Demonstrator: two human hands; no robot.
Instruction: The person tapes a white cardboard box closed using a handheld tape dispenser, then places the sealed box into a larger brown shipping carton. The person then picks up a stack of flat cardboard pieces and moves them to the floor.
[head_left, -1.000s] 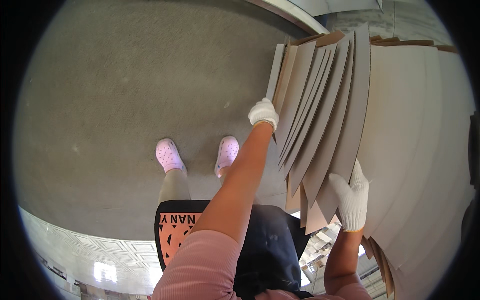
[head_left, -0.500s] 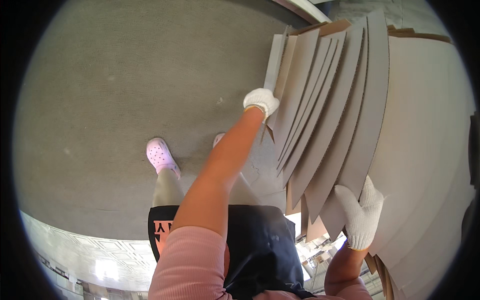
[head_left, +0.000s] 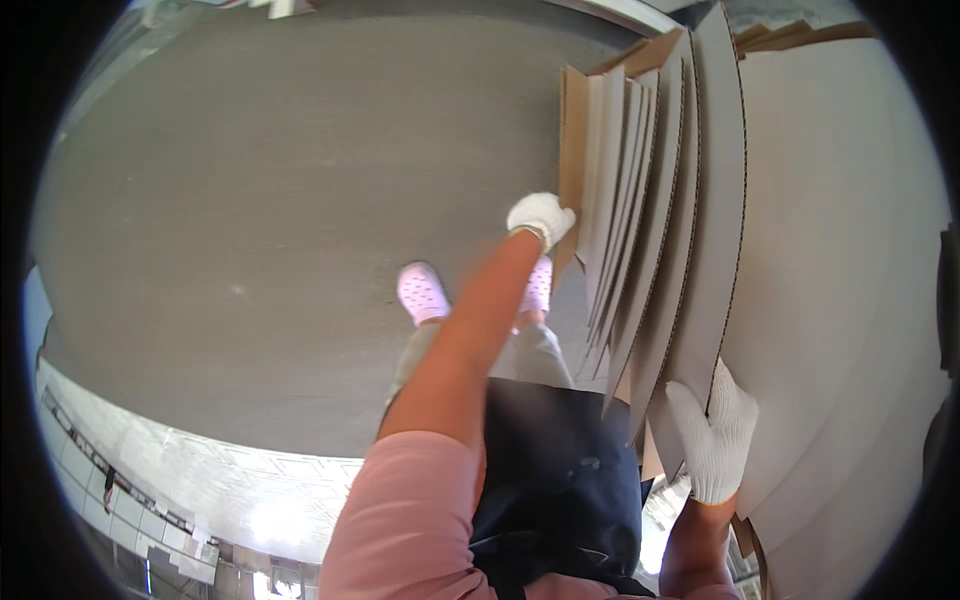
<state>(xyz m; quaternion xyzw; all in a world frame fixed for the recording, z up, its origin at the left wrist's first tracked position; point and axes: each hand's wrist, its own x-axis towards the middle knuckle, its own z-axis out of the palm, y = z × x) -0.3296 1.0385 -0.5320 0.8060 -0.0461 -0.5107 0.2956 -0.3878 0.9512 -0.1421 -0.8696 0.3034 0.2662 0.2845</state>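
Cardboard sheets [head_left: 665, 230] stand on edge, fanned against the larger stack [head_left: 850, 280] above grey floor [head_left: 250, 200]. Left hand [head_left: 540, 217] pinches the outermost sheet's edge; right hand [head_left: 713, 440] clasps the near corner. Best kept upright, both grips firm, peeling one sheet only.

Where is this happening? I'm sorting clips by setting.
Probably a workshop or warehouse floor: bare grey concrete floor, a fanned stack of cardboard sheets, and work-gloved left hand and right hand gripping them.

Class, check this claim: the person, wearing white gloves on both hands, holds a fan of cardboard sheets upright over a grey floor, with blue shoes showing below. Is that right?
Not quite. The shoes are pink, not blue, as the head view shows. The rest holds: the gloved left hand and right hand hold the cardboard sheets over the grey floor.
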